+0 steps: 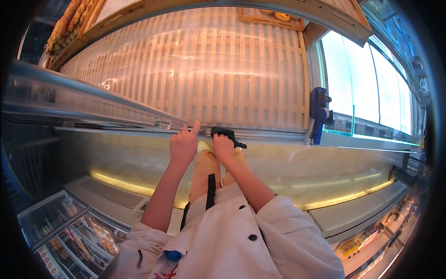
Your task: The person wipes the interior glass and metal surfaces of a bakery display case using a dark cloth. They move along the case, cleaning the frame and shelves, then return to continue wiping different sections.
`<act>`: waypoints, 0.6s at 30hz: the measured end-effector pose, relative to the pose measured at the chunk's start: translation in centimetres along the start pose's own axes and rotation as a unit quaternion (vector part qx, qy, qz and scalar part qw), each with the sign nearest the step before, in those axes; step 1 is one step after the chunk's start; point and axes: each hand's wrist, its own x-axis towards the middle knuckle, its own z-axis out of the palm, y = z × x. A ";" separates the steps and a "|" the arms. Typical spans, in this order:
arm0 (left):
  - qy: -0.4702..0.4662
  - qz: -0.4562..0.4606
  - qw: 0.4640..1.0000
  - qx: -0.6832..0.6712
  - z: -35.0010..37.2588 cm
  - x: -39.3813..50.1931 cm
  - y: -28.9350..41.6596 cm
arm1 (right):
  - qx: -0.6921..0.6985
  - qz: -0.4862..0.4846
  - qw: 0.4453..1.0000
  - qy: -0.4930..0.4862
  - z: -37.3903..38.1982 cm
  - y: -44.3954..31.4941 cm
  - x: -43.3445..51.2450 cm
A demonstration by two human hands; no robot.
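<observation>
My left hand [183, 143] rests at the end edge of a clear sliding panel [115, 101], its index finger extended and the other fingers curled; whether it grips the panel is hard to tell. Just right of it, my right hand [223, 146] holds a bunched dark cloth [230, 134] at the metal track [264, 134] along the front of the display case. Behind the track lies a slatted wooden shelf [223, 83]. Near its back right corner, a wooden tray [275, 23] holds several round baked goods [282, 16].
A blue tape dispenser [317, 115] is mounted at the shelf's right end, beside brightly lit glass panels [362, 83]. Long breads [68, 28] stand upper left. Behind me are a glass-topped display of packaged food [76, 237] and lit shelves [373, 240].
</observation>
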 end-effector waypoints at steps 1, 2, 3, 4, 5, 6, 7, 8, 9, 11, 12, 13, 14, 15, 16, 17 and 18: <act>0.001 0.003 1.000 0.007 -0.1 0.0 -0.1 | -0.012 -0.001 1.000 0.004 -0.4 1.0 -0.3; -0.010 0.004 1.000 0.005 -0.1 0.0 -0.1 | -0.017 0.016 1.000 0.001 -1.0 2.4 -0.7; -0.018 0.005 1.000 0.011 -0.2 -0.1 -0.1 | -0.021 0.028 0.999 0.013 -1.7 4.2 -1.3; -0.026 0.006 1.000 0.016 -0.1 -0.1 -0.2 | -0.013 0.067 0.998 0.010 -2.7 6.3 -2.0; -0.024 0.009 1.000 0.015 -0.1 -0.1 -0.2 | -0.004 0.093 0.995 0.028 -3.8 8.7 -2.9; -0.022 0.013 1.000 0.013 0.0 -0.1 -0.3 | -0.024 0.136 0.990 0.023 -5.2 11.5 -4.1; -0.017 0.019 1.000 0.016 0.1 0.0 -0.3 | -0.043 0.191 0.980 0.032 -6.6 14.2 -5.3; -0.014 0.019 1.000 -0.001 0.2 0.0 -0.3 | -0.091 0.263 0.960 0.017 -8.1 17.1 -6.5; -0.009 0.021 1.000 -0.013 0.2 0.0 -0.3 | -0.094 0.379 0.920 -0.017 -9.8 20.1 -7.6; -0.005 0.019 0.999 -0.048 0.4 0.1 -0.2 | -0.073 0.329 0.941 0.014 -11.7 23.5 -9.7; -0.009 0.014 0.997 -0.070 0.4 0.1 -0.1 | -0.049 0.306 0.951 0.010 -12.1 24.4 -10.4; -0.024 0.010 0.995 -0.092 0.3 -0.1 0.0 | -0.023 0.284 0.958 0.004 -12.3 24.8 -11.3; -0.044 0.006 0.992 -0.117 0.3 -0.2 0.0 | 0.109 0.347 0.931 0.028 -12.5 25.0 -11.9; -0.067 -0.001 0.988 -0.141 0.3 -0.4 0.0 | 0.239 0.396 0.885 0.056 -12.4 24.8 -12.5; -0.093 -0.009 0.982 -0.165 0.4 -0.7 0.0 | 0.364 0.435 0.819 0.081 -12.3 24.5 -13.2; -0.107 -0.012 0.977 -0.185 0.6 -1.2 0.0 | 0.497 0.454 0.733 0.101 -12.1 24.0 -13.8; -0.124 -0.014 0.971 -0.205 0.9 -1.8 -0.1 | 0.562 0.459 0.681 0.103 -12.1 23.8 -14.4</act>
